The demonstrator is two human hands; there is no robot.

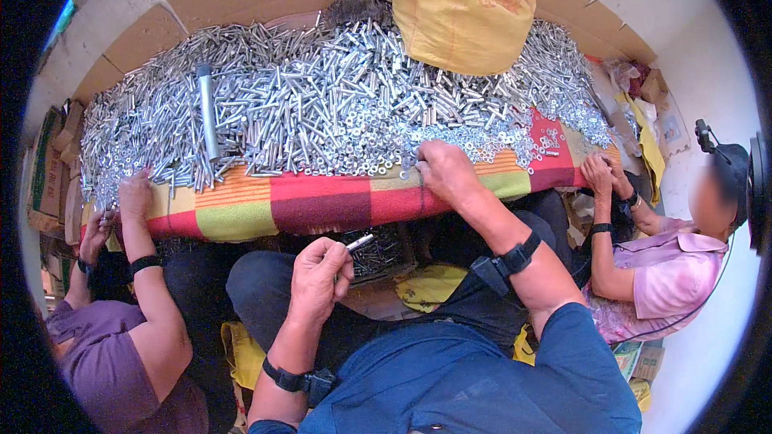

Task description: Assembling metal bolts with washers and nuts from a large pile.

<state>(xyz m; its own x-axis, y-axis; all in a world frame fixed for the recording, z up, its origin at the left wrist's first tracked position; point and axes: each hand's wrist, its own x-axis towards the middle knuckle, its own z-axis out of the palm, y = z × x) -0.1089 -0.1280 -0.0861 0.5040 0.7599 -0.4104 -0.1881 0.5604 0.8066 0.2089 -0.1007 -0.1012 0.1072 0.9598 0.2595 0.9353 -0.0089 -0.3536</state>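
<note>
My left hand (318, 277) is closed around a short silvery bolt (360, 243), whose end sticks out past the thumb and forefinger. It is held above my lap, in front of the cloth's near edge. My right hand (452, 177) reaches to the front of the heap, its fingers bent together at the loose washers and nuts (386, 162). What its fingertips pinch, if anything, is hidden. Behind both hands spreads a large heap of metal bolts (297, 104) on a checked red, green and orange cloth (322, 199).
A metal tube (207, 112) lies on the heap. A yellow woven sack (466, 12) rests at the back. A dark crate of bolts (374, 255) is below the table edge. Co-workers sit close by: a purple sleeve (104, 345) at left, a pink shirt (671, 273) at right.
</note>
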